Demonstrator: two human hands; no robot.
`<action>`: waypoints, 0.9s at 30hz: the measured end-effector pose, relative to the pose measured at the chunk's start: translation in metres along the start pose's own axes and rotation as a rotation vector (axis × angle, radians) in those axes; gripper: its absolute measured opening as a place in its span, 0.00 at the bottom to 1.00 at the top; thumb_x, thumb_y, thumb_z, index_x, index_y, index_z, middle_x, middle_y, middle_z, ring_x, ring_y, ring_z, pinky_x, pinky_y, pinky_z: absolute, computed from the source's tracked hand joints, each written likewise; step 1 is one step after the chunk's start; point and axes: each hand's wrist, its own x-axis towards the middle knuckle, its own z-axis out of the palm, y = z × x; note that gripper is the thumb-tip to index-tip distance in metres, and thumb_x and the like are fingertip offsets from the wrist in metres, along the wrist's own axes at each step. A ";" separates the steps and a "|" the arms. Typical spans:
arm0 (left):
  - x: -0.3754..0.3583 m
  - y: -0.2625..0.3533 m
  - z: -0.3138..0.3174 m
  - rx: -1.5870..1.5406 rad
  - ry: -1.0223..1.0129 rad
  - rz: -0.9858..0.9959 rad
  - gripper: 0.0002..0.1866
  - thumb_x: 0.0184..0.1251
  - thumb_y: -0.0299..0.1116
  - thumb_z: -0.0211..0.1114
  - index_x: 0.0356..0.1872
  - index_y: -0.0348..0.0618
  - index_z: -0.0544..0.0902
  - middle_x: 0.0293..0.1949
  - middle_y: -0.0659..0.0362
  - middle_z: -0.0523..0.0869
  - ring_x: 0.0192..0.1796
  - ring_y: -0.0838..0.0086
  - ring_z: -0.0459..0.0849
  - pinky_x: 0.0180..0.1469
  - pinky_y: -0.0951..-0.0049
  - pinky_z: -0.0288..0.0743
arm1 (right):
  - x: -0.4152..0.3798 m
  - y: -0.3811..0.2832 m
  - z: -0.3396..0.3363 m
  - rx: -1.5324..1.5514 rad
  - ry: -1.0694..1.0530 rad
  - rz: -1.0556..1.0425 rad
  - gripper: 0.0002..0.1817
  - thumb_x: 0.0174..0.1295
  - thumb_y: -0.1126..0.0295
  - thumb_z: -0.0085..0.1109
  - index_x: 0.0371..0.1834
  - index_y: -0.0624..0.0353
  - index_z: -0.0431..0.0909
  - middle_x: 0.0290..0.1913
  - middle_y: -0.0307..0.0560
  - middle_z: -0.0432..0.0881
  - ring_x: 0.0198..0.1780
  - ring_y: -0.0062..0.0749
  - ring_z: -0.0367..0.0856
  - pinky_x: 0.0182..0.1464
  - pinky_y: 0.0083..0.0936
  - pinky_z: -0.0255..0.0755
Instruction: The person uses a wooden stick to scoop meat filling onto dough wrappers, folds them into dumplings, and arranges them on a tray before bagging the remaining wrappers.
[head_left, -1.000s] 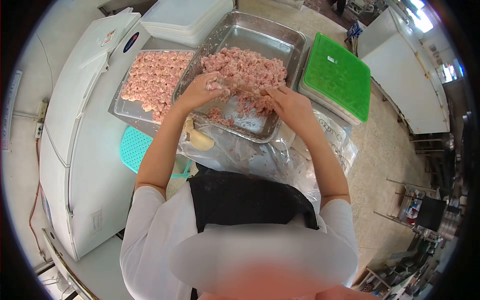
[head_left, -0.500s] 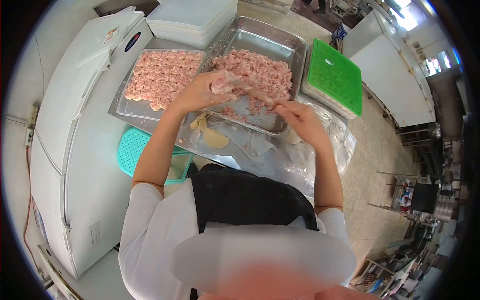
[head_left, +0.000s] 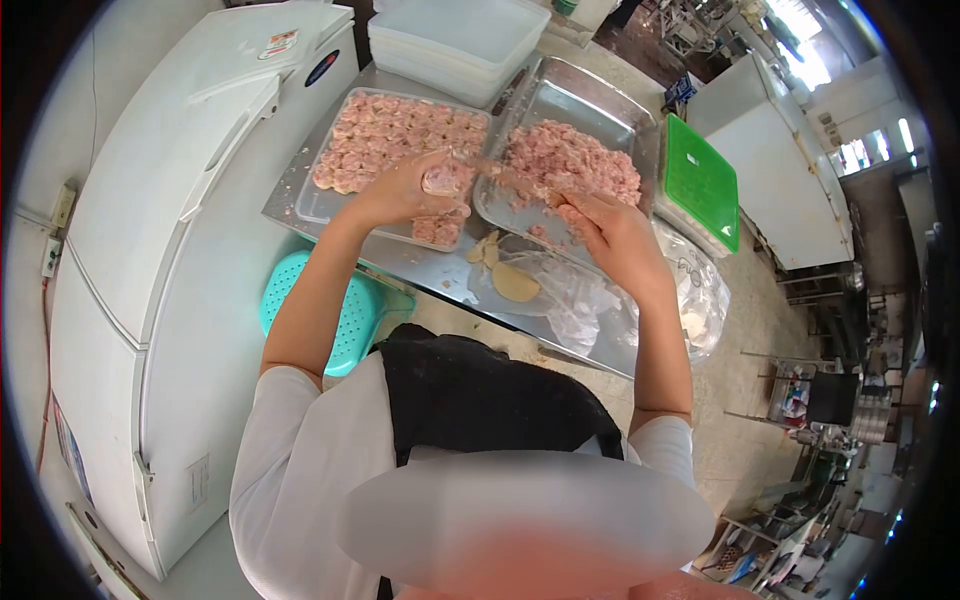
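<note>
My left hand [head_left: 405,190] is curled around a meat-filled dumpling [head_left: 440,180], above the near right part of a clear tray [head_left: 308,205]. Rows of pink dumplings [head_left: 385,135] fill much of that tray. My right hand [head_left: 615,235] grips a thin, meat-smeared spatula [head_left: 520,182], its blade pointing toward the left hand. The hand's grip hides the handle. Beneath it, a deep metal pan [head_left: 590,85] holds a mound of pink minced meat [head_left: 570,160]. Pale yellow round wrappers [head_left: 515,283] lie on the metal table near my body.
Stacked white plastic trays [head_left: 455,45] stand behind the dumpling tray. A green-lidded container [head_left: 698,185] sits right of the pan. Crumpled clear plastic [head_left: 580,315] covers the table's near edge. A turquoise stool [head_left: 350,320] and a white freezer [head_left: 230,250] are at left.
The camera view has shifted, so the table appears farther right. My left hand has moved from the pan's left edge to over the dumpling tray; the spatula still points toward it.
</note>
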 end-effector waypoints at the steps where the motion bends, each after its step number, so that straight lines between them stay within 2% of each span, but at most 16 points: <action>1: -0.002 -0.005 -0.009 -0.002 0.002 -0.001 0.33 0.48 0.50 0.75 0.54 0.41 0.79 0.54 0.46 0.80 0.59 0.53 0.76 0.62 0.61 0.67 | 0.004 -0.010 0.002 0.161 0.020 -0.021 0.14 0.68 0.63 0.53 0.50 0.58 0.79 0.41 0.55 0.82 0.44 0.51 0.81 0.45 0.36 0.75; 3: -0.003 -0.009 -0.028 -0.109 -0.184 -0.016 0.36 0.47 0.43 0.75 0.59 0.39 0.75 0.58 0.44 0.77 0.62 0.54 0.73 0.65 0.61 0.65 | 0.013 -0.023 0.036 0.180 -0.052 0.038 0.14 0.68 0.64 0.52 0.51 0.59 0.79 0.43 0.55 0.82 0.45 0.51 0.81 0.46 0.35 0.74; 4: -0.006 -0.015 -0.030 -0.113 -0.187 -0.016 0.36 0.47 0.43 0.75 0.59 0.39 0.75 0.58 0.44 0.77 0.62 0.54 0.73 0.65 0.61 0.65 | 0.015 -0.027 0.053 0.202 -0.121 0.100 0.14 0.69 0.65 0.52 0.51 0.61 0.78 0.45 0.55 0.82 0.46 0.51 0.81 0.48 0.35 0.74; 6: -0.013 -0.031 -0.035 0.027 0.034 -0.052 0.36 0.46 0.43 0.75 0.58 0.39 0.75 0.55 0.44 0.79 0.60 0.55 0.75 0.64 0.61 0.66 | 0.019 -0.028 0.062 0.210 -0.112 0.115 0.15 0.69 0.65 0.52 0.52 0.62 0.77 0.45 0.53 0.83 0.45 0.47 0.82 0.48 0.34 0.74; 8: -0.022 -0.048 -0.055 0.018 0.002 -0.066 0.36 0.46 0.46 0.76 0.57 0.38 0.76 0.55 0.44 0.79 0.61 0.54 0.75 0.64 0.61 0.66 | 0.016 -0.021 0.072 0.226 -0.108 0.128 0.15 0.69 0.66 0.52 0.53 0.64 0.77 0.45 0.51 0.84 0.45 0.43 0.83 0.48 0.33 0.73; 9: -0.027 -0.059 -0.065 0.011 -0.035 -0.070 0.37 0.46 0.49 0.76 0.56 0.37 0.77 0.55 0.44 0.79 0.61 0.53 0.75 0.64 0.61 0.66 | 0.009 -0.011 0.077 0.263 -0.021 0.127 0.16 0.70 0.66 0.52 0.54 0.65 0.75 0.42 0.47 0.84 0.42 0.37 0.82 0.45 0.30 0.73; 10: -0.032 -0.078 -0.068 0.009 -0.038 -0.073 0.37 0.46 0.49 0.76 0.56 0.37 0.77 0.55 0.44 0.79 0.61 0.53 0.75 0.64 0.61 0.66 | 0.000 -0.002 0.081 0.297 0.066 0.126 0.16 0.70 0.66 0.52 0.55 0.65 0.74 0.39 0.44 0.84 0.39 0.31 0.81 0.42 0.28 0.73; 11: -0.038 -0.105 -0.065 0.026 -0.005 -0.114 0.36 0.46 0.47 0.75 0.55 0.37 0.76 0.54 0.43 0.79 0.60 0.53 0.76 0.63 0.61 0.68 | -0.010 0.007 0.084 0.298 0.064 0.129 0.16 0.70 0.66 0.52 0.55 0.65 0.74 0.39 0.44 0.84 0.39 0.31 0.81 0.42 0.28 0.73; 13: -0.049 -0.140 -0.048 0.043 0.025 -0.158 0.35 0.46 0.45 0.75 0.54 0.37 0.76 0.52 0.43 0.80 0.58 0.54 0.76 0.61 0.60 0.69 | -0.037 0.020 0.089 0.382 0.064 0.406 0.15 0.70 0.64 0.53 0.53 0.60 0.78 0.34 0.46 0.82 0.34 0.31 0.80 0.38 0.26 0.71; 14: -0.056 -0.151 -0.037 0.174 0.071 -0.112 0.35 0.46 0.43 0.74 0.56 0.37 0.74 0.51 0.43 0.80 0.56 0.52 0.78 0.59 0.59 0.71 | -0.051 0.026 0.092 0.383 0.063 0.410 0.15 0.70 0.64 0.53 0.53 0.60 0.78 0.34 0.46 0.82 0.34 0.31 0.80 0.38 0.26 0.71; 16: -0.065 -0.153 -0.025 0.303 0.111 -0.064 0.36 0.46 0.41 0.73 0.58 0.37 0.72 0.50 0.42 0.80 0.54 0.51 0.79 0.57 0.58 0.72 | -0.077 0.031 0.096 0.626 0.101 0.677 0.14 0.70 0.65 0.53 0.53 0.61 0.79 0.25 0.32 0.73 0.25 0.15 0.69 0.27 0.15 0.63; 18: -0.067 -0.139 -0.006 0.301 0.144 -0.259 0.39 0.47 0.38 0.72 0.62 0.37 0.67 0.48 0.42 0.81 0.50 0.49 0.80 0.51 0.56 0.74 | -0.097 0.027 0.099 0.706 0.133 0.740 0.14 0.71 0.65 0.53 0.53 0.61 0.79 0.24 0.29 0.69 0.23 0.11 0.64 0.25 0.12 0.58; 19: -0.066 -0.133 0.000 0.300 0.135 -0.257 0.39 0.47 0.38 0.72 0.62 0.37 0.67 0.48 0.42 0.81 0.50 0.49 0.80 0.51 0.56 0.74 | -0.104 0.025 0.100 0.788 0.168 0.794 0.15 0.71 0.65 0.52 0.53 0.61 0.79 0.23 0.25 0.65 0.22 0.07 0.60 0.23 0.10 0.53; 22: -0.061 -0.122 0.012 0.322 0.059 -0.333 0.40 0.50 0.37 0.71 0.63 0.36 0.64 0.47 0.41 0.80 0.48 0.47 0.80 0.48 0.55 0.75 | -0.116 0.029 0.104 0.801 0.187 0.818 0.15 0.71 0.65 0.52 0.53 0.62 0.78 0.22 0.25 0.66 0.21 0.07 0.59 0.23 0.10 0.52; 26: -0.051 -0.130 0.034 0.316 0.137 -0.319 0.40 0.51 0.36 0.70 0.64 0.34 0.62 0.48 0.41 0.80 0.49 0.47 0.80 0.49 0.55 0.75 | -0.114 0.046 0.100 0.798 0.179 0.802 0.15 0.71 0.65 0.53 0.54 0.60 0.79 0.23 0.26 0.66 0.23 0.08 0.61 0.24 0.11 0.55; 27: -0.050 -0.135 0.039 0.301 0.204 -0.266 0.40 0.52 0.36 0.70 0.65 0.33 0.62 0.50 0.41 0.80 0.50 0.47 0.79 0.49 0.55 0.75 | -0.113 0.055 0.100 0.650 0.157 0.739 0.15 0.71 0.63 0.52 0.53 0.59 0.79 0.23 0.31 0.71 0.23 0.15 0.66 0.26 0.16 0.60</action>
